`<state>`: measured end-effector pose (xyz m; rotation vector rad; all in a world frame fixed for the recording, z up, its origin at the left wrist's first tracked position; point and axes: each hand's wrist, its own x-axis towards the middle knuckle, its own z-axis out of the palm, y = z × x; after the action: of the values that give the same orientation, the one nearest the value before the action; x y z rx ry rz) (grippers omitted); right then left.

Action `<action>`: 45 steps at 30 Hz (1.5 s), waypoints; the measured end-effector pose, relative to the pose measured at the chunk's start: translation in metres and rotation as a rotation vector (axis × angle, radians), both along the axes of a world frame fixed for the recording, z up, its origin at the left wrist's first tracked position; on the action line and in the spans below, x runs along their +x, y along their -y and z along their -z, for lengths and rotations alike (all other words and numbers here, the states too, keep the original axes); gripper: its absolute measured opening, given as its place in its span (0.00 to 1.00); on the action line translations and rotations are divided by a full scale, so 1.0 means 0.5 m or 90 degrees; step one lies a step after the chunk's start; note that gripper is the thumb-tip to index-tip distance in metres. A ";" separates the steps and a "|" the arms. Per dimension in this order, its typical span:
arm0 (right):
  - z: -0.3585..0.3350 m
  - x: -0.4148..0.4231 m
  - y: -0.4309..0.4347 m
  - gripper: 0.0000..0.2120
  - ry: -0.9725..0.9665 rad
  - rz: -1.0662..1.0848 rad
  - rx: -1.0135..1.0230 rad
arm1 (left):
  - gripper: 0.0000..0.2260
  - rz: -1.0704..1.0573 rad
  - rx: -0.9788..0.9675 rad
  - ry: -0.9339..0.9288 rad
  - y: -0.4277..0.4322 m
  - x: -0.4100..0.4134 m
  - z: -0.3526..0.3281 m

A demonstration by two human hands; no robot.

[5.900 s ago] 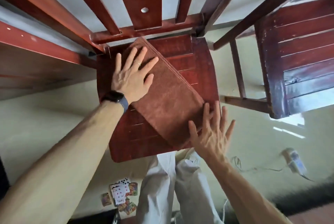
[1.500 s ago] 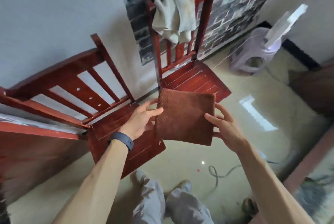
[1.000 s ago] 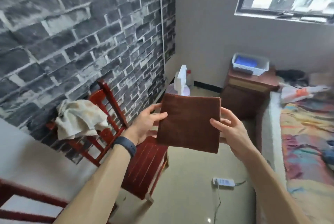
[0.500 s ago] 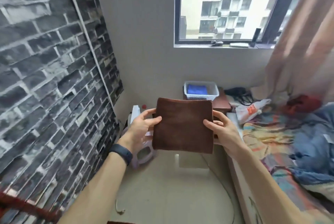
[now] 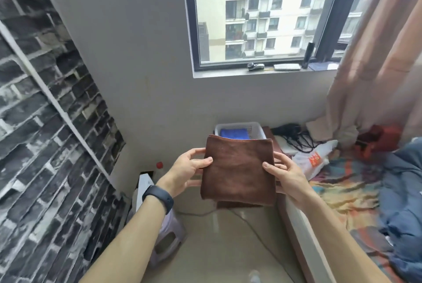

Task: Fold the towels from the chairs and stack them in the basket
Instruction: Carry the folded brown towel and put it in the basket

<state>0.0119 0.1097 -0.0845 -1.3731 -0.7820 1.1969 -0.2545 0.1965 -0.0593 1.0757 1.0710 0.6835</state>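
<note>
Since half a second before, the white basket had come nearer behind the folded brown towel. Left hand and right hand pinched its side edges, thumbs on top. The carrying step was in hand; next it probably needed lowering onto the blue towel inside.

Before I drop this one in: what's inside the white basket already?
A blue towel lies in the white basket. The held brown towel covers the basket's near side, so anything else inside is hidden.

One brown towel; one blue towel; one basket.
</note>
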 end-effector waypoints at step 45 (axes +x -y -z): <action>0.588 0.353 -1.125 0.18 0.138 -0.075 -0.479 | 0.18 -0.056 -0.270 -0.413 -1.062 0.450 0.614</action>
<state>0.1883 0.6721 -0.3782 -2.1185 -0.5792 1.5332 -0.0295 0.7275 -0.3661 0.8923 1.7369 0.1417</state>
